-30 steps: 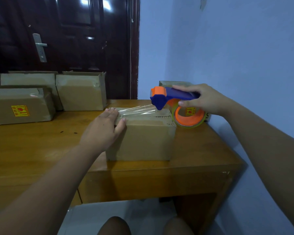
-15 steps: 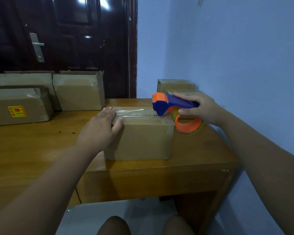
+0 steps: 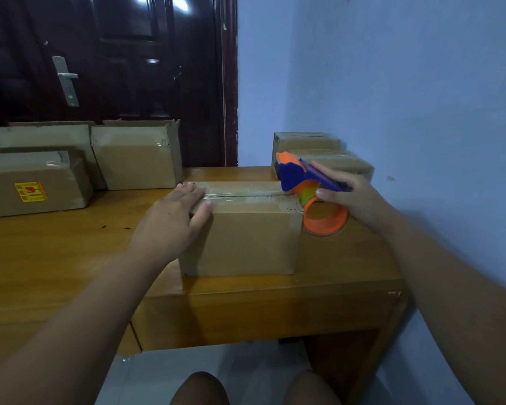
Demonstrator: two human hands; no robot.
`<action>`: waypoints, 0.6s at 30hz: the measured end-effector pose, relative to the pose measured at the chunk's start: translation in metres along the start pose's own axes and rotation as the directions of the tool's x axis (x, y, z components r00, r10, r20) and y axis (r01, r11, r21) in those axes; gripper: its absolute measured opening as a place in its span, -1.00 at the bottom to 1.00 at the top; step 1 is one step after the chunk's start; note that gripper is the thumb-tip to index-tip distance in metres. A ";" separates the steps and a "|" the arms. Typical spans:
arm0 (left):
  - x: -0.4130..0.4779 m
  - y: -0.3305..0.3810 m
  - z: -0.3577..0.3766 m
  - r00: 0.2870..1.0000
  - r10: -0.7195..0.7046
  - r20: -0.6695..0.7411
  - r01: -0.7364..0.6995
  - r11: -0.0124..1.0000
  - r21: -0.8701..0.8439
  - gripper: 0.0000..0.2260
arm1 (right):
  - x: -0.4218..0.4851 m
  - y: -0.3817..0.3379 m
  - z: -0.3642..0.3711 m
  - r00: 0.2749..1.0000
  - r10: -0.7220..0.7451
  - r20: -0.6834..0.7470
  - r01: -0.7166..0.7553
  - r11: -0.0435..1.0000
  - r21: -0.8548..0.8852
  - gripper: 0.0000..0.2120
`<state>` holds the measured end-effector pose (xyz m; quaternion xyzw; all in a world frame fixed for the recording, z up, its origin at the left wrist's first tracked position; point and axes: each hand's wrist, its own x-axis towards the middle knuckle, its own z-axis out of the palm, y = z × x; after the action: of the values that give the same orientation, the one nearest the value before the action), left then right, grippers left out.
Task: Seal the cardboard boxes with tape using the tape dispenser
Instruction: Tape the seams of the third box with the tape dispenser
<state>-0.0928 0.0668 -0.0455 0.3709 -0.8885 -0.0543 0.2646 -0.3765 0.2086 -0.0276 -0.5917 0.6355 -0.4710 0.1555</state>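
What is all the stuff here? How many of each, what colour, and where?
middle box: one, brown, centre of the table, clear tape along its top
tape dispenser: one, blue and orange, at the middle box's right end
sticker box: one, brown with a yellow label, left on the table
back boxes: two, brown, behind the sticker box
wall boxes: two, brown, behind the dispenser
table: one, orange-brown wood
door: one, dark, back left, silver handle
wall: blue, right side
left hand: one, presses on the middle box's left end
right hand: one, grips the dispenser's handle
knees: two, bottom edge
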 end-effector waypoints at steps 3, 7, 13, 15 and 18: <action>-0.001 0.000 -0.001 1.000 0.001 0.014 -0.001 1.000 -0.015 -0.56 | -0.002 0.007 0.005 0.999 0.010 -0.031 -0.008 0.998 0.059 -0.45; -0.002 0.003 -0.001 1.000 -0.002 0.022 0.003 1.000 -0.018 -0.59 | -0.004 0.010 0.007 0.999 0.025 -0.043 -0.021 0.996 0.086 -0.52; 0.004 0.022 -0.014 0.999 0.051 0.017 -0.053 0.957 0.284 -0.57 | -0.002 -0.001 0.016 0.999 0.004 -0.034 -0.001 0.997 0.073 -0.46; 0.002 0.038 -0.014 0.993 0.073 0.093 -0.095 0.961 0.261 -0.47 | 0.002 -0.003 0.024 1.000 0.001 -0.025 0.001 0.997 0.073 -0.48; 0.000 0.057 -0.008 0.970 0.104 0.219 -0.166 0.943 0.287 -0.23 | 0.008 -0.007 0.043 0.999 -0.010 -0.032 0.012 0.998 0.062 -0.48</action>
<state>-0.1247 0.1090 -0.0214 0.3376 -0.9319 0.0640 0.1164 -0.3419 0.1842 -0.0411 -0.5828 0.6196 -0.5004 0.1611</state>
